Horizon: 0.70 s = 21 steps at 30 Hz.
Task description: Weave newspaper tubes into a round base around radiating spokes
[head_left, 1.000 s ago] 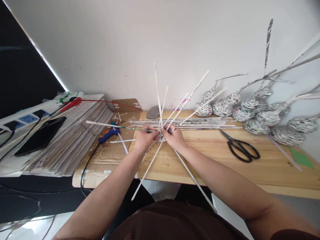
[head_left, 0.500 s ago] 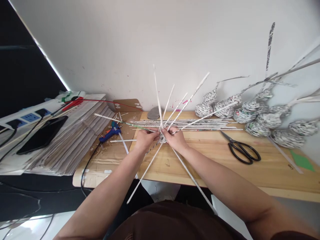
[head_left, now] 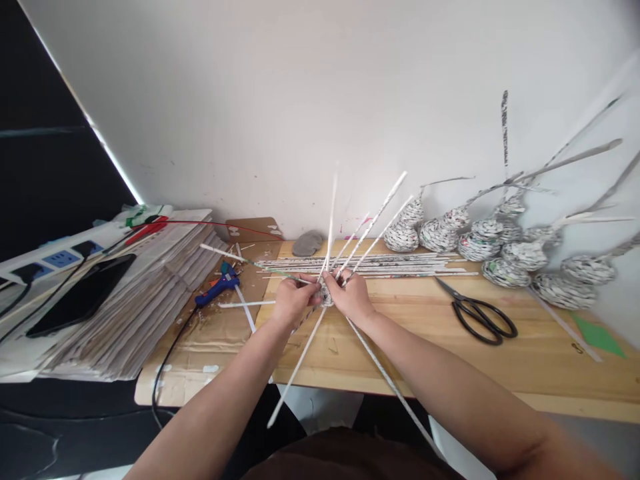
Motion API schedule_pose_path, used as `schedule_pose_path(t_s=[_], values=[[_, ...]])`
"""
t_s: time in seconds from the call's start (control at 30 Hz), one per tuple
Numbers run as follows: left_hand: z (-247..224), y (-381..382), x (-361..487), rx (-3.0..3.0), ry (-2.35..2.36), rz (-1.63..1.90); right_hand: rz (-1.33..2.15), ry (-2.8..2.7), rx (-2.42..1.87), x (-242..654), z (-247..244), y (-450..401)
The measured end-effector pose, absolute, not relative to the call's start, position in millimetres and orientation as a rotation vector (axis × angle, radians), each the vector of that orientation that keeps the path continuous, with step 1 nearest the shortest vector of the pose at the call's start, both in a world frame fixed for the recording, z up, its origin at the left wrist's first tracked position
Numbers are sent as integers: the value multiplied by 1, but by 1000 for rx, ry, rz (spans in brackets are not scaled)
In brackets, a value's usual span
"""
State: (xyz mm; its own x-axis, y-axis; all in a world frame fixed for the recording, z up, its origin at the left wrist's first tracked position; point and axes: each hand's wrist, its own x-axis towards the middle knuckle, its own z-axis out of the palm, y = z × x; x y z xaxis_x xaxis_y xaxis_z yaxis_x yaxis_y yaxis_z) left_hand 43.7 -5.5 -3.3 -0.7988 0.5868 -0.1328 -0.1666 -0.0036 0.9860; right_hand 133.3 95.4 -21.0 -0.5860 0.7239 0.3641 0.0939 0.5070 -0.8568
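Between my two hands is a small woven paper centre [head_left: 327, 293], with several rolled paper sticks [head_left: 375, 223] spreading out from it. My left hand [head_left: 296, 297] is closed on the left side of the weave, thumb and fingers pinched near the sticks' base. From the right, my right hand [head_left: 351, 293] pinches the weave and the bases of the upper sticks. Two long sticks slant down toward my lap. The fingertips partly cover the weave.
Loose paper sticks [head_left: 425, 265] lie behind my hands. Black scissors [head_left: 483, 317] and several woven gourd shapes [head_left: 477, 247] are at the right. A blue glue gun [head_left: 217, 285], a paper stack [head_left: 165, 293] and a black phone [head_left: 83, 293] are at the left. A grey stone [head_left: 307, 243] sits by the wall.
The view has tilted, so the table sits lower. The upper sticks have shifted: the leftmost now leans right, and the low right one points more steeply upward. Both hands still grip the weave.
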Motion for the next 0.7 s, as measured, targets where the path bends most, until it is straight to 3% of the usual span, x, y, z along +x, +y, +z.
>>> schedule_pose_path(t_s=[0.7], values=[[-7, -7, 55, 539, 1883, 1945, 1341, -1882, -785, 134, -11, 93]])
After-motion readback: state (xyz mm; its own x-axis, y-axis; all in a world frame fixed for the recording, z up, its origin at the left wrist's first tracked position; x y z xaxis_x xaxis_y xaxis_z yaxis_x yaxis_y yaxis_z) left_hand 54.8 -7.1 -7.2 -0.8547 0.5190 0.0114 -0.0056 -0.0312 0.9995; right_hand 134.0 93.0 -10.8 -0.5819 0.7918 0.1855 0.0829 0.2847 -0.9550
